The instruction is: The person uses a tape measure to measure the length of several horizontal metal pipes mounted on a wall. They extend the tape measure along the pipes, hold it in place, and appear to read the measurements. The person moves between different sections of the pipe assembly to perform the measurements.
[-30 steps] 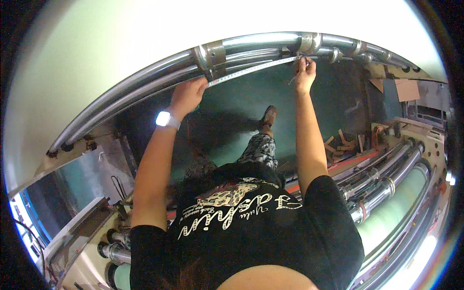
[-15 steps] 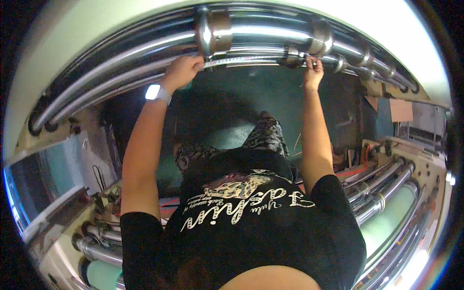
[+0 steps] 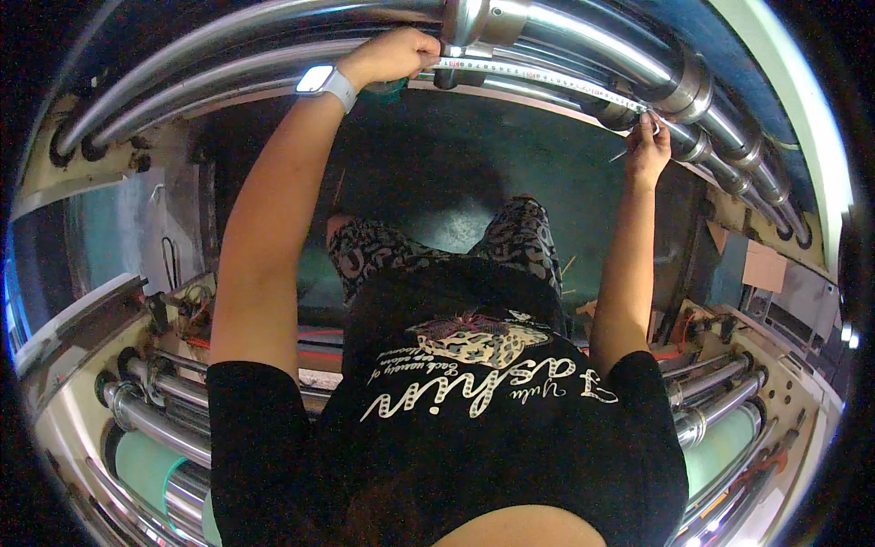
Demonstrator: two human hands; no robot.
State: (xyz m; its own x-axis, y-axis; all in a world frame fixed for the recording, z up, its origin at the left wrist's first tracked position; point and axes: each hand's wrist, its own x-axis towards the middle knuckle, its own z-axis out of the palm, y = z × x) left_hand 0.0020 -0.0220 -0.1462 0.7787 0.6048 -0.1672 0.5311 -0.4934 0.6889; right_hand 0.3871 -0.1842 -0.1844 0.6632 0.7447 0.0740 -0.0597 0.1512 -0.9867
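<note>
Below us we saw a dark green floor (image 3: 437,150), bounded along its far edge by a bank of polished steel bars (image 3: 592,38), whose ends met the machine frame at either side. Pale green rollers (image 3: 141,460) sat toward the two near corners. A black shirt (image 3: 474,438) with pale lettering came next, then patterned trousers (image 3: 392,251) below its hem. By the frame's right edge we noticed a piece of cardboard (image 3: 764,267).

Across the near side of the bars ran a white measuring tape (image 3: 538,76), drawn out and sloping slightly down to the right, from just beside one metal collar (image 3: 504,20) to near another farther right. Our left hand (image 3: 392,56) had its fingers curled closed on the tape's left end; a teal thing under it was too hidden to identify. Our right hand (image 3: 648,150) pinched the right end, thumb and fingertips together with no gap. We wore a lit watch (image 3: 314,80) on the left wrist, and a thin pale stick (image 3: 619,156) jutted from the right hand.
</note>
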